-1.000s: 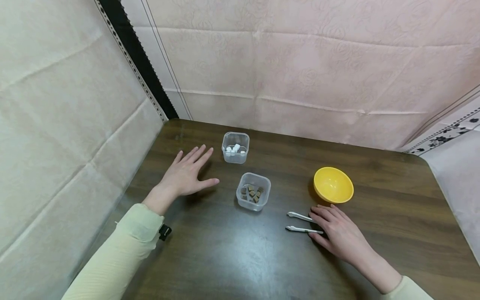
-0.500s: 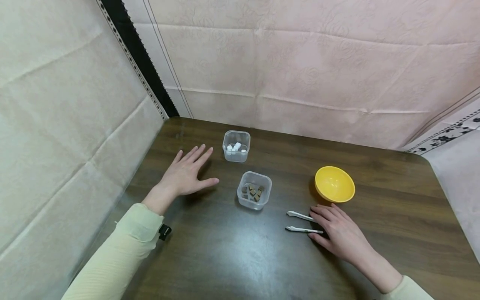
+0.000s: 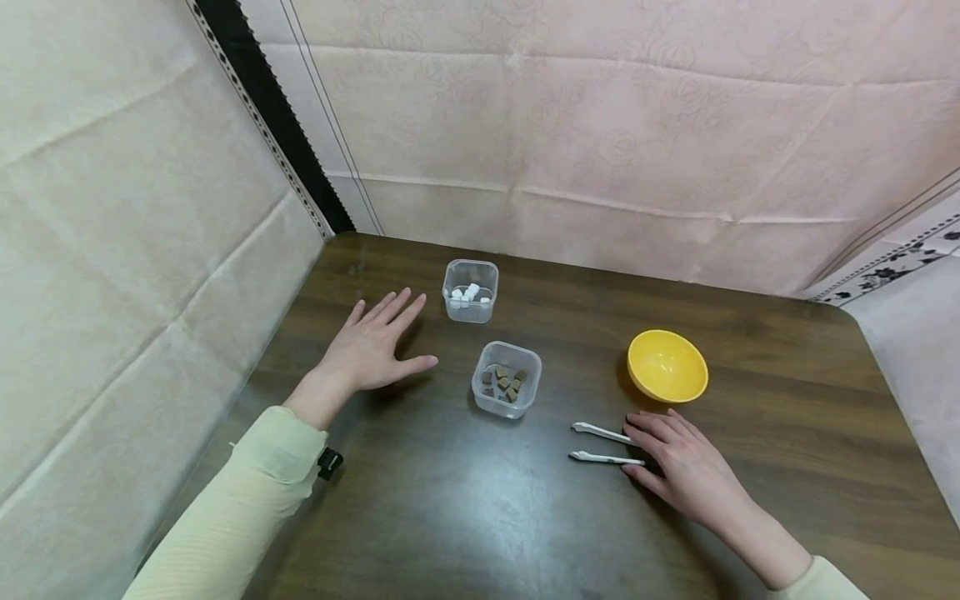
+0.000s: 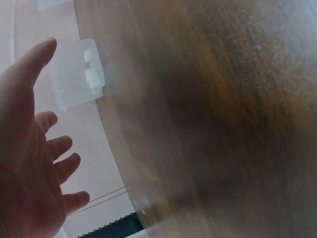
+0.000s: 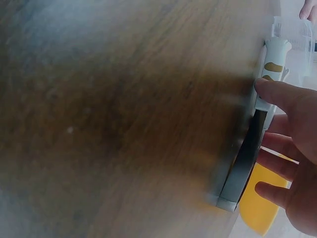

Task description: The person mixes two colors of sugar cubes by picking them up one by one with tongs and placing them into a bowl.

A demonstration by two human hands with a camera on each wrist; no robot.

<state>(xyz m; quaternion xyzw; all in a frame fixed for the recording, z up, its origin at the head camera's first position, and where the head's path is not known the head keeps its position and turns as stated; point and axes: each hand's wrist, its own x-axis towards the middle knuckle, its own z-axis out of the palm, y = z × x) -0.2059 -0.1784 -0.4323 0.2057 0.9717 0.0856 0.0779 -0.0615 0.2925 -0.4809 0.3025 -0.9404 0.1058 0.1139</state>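
On wood-grain tbl (image 3: 450, 500), R hand (image 3: 686, 467) over metal tongs (image 5: 243, 156) nr rnd bowl (image 3: 667, 371).

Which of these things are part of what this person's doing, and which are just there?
Likely part of the job:
tongs, by the right hand
tub of brown cubes
tub of white cubes
yellow bowl

Seemingly just surroundings:
table
cloth hangings
small black object at the left cuff

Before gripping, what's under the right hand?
Tongs. The head view shows white tips, the right hand covering the rest; the right wrist view shows the metal bend.
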